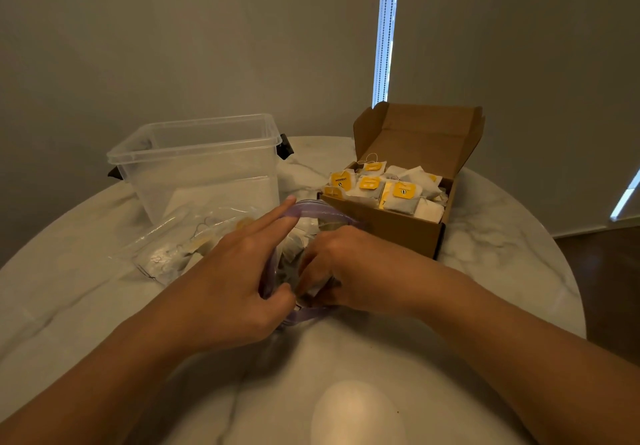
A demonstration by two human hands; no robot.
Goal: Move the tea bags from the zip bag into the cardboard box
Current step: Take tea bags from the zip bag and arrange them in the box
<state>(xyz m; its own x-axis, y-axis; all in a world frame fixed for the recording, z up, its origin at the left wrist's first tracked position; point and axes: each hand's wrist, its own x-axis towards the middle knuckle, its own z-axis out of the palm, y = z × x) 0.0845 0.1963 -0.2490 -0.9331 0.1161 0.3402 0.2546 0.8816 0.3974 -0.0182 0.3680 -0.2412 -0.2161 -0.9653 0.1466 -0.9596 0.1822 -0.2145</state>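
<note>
Head view: the zip bag (156, 237) lies on its side on the marble table (485, 254), mouth toward the cardboard box (398, 226). The left hand (239, 271) pinches the purple zip rim (311, 207), holding the mouth open. The right hand (349, 264) reaches inside with fingers curled; whether they have closed on anything cannot be told. The tea bags (199, 244) in the bag should be light, soft and crushable, with strings likely to tangle. Grasp a small bunch by the paper bodies, not the tags.
</note>
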